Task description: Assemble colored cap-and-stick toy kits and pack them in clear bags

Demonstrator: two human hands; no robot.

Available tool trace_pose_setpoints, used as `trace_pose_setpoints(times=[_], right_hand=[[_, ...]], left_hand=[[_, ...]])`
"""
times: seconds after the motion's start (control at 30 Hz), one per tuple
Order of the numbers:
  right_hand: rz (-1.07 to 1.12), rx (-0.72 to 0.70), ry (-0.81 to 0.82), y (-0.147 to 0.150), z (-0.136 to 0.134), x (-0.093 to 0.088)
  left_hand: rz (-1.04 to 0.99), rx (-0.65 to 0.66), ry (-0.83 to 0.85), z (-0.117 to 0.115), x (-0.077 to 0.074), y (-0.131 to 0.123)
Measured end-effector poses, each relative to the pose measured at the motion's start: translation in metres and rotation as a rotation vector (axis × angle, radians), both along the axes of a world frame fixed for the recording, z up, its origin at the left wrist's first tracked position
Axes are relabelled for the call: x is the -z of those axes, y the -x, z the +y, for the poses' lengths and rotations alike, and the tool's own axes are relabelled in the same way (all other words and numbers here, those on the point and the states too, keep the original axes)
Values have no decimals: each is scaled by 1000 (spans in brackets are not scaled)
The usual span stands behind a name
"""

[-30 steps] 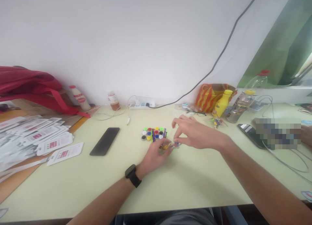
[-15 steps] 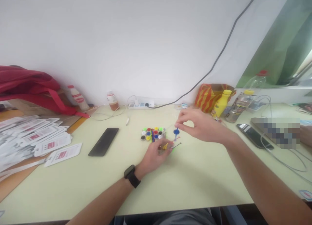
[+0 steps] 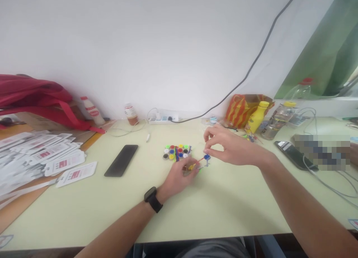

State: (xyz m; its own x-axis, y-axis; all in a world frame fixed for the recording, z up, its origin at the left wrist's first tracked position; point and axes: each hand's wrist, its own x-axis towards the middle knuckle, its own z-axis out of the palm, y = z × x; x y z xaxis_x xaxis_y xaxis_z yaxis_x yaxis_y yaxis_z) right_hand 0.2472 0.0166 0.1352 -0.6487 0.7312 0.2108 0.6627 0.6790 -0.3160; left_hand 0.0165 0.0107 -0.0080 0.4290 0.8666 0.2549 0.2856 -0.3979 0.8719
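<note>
My left hand [image 3: 180, 176], with a black watch on its wrist, is curled around small coloured plastic pieces [image 3: 192, 166]. Yellow, red and green bits stick out past its fingers, while the rest is hidden. Close to its right, my right hand [image 3: 222, 144] has thumb and forefinger pinched over a blue plastic piece [image 3: 207, 157] with a round disc and a thin stem. The piece hangs just under the fingertips. Right behind the left hand lies a cluster of round coloured caps [image 3: 172, 151] in white, red, yellow, green, blue and black, with thin coloured sticks across them.
A black phone [image 3: 121, 160] lies to the left, near piled white badges [image 3: 69, 172]. Along the wall stand bottles [image 3: 131, 115], a power strip [image 3: 163, 118], a striped bag [image 3: 237, 109] and a yellow bottle [image 3: 257, 116]. Another phone [image 3: 293, 155] and cables lie right, beside another person's hand.
My right hand has shifted slightly right, and the blue piece sits lower, its disc now right under the fingertips. My left hand keeps its hold. The view has turned slightly left.
</note>
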Motion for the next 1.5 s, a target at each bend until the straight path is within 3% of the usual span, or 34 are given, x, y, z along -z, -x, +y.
trace_pose_setpoints(times=[0.23,0.37,0.6,0.83,1.03,1.5], right_hand=[[-79,12,188,6,6,16],[-182,22,257,12,10,15],[3,-2,233,-3,6,2],[-27,-19,298,-14,-1,28],[-97,83,197,-8,5,48],[182,-54,294,-14,11,45]], left_hand=[[-25,-1,5,1,3,0],[-12,4,0,1,2,0],[0,-17,-17,2,3,2],[-37,-58,-39,1,1,1],[-13,-71,-42,2,4,1],[-19,-86,-37,4,4,1]])
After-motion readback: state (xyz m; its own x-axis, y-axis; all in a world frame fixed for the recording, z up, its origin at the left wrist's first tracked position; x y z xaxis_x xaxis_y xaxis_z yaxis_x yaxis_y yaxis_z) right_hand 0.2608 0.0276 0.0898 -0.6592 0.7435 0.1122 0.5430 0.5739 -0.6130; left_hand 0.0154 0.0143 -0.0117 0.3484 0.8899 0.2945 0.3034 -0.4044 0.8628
